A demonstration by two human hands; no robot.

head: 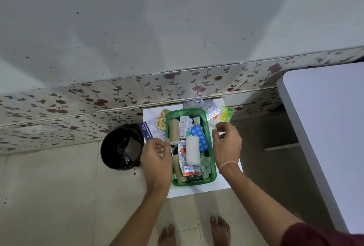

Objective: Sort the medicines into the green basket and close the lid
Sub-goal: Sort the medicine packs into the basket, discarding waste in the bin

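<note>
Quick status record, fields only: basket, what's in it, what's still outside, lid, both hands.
basket: green basket on small white table, open
inside: tan roll, white roll, blue blister pack, boxes, strips
outside: gold blister and leaflet to the left, foil strips and green packet at the far right
lid: not visible
left hand: empty, at left rim
right hand: empty, near green packet

A thin pinkish-red thread band (228, 165) circles the right wrist. A dark maroon sleeve (323, 236) covers the right upper arm. Both feet (220, 230) are bare.

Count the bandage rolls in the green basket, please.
2: a tan roll at the basket's far left, a white roll in the middle. Others may be hidden.
</note>
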